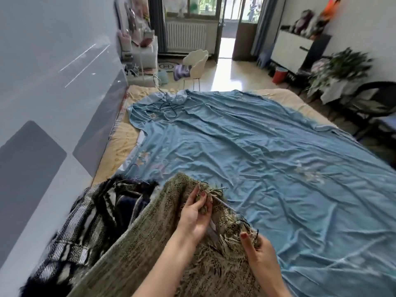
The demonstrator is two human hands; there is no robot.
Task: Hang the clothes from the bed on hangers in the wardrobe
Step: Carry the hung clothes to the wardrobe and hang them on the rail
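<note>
An olive-green tweed garment with fringed edges [150, 232] lies on the near part of the bed. My left hand [196, 213] pinches its fringed collar edge near a thin pale hanger [225, 203] that pokes out of the fabric. My right hand [260, 251] grips the fringe on the garment's other side. A black-and-white woven garment [85, 221] lies to the left of it. Dark wire hangers [169, 106] rest on the far left part of the blue bedsheet [267, 151].
A grey wardrobe front [53, 93] runs along the left of the bed. Beyond the bed stand a white chair [196, 63], a radiator, an open door, a red bin [279, 75], a white cabinet and plants at right.
</note>
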